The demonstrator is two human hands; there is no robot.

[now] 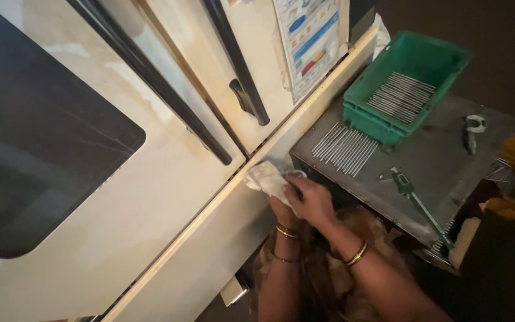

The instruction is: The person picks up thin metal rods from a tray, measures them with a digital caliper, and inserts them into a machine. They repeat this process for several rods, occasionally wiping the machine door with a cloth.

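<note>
Both my hands are clasped around a crumpled white cloth [266, 177] at the ledge of a large cream machine cabinet [168, 197]. My right hand [314, 200] lies on top with its fingers curled over the cloth. My left hand [282, 210] is mostly hidden beneath it, gripping the same cloth from below. Gold bangles sit on both wrists. The cloth touches the cabinet ledge next to the corner of a grey metal table [436, 149].
A row of thin metal rods [346, 148] lies on the table beside a green plastic crate [406, 83] holding more rods. A green-handled caliper [415, 200] and a small gauge [472, 131] rest on the table. The cabinet has a dark window [37, 137] and black door handle [247, 98].
</note>
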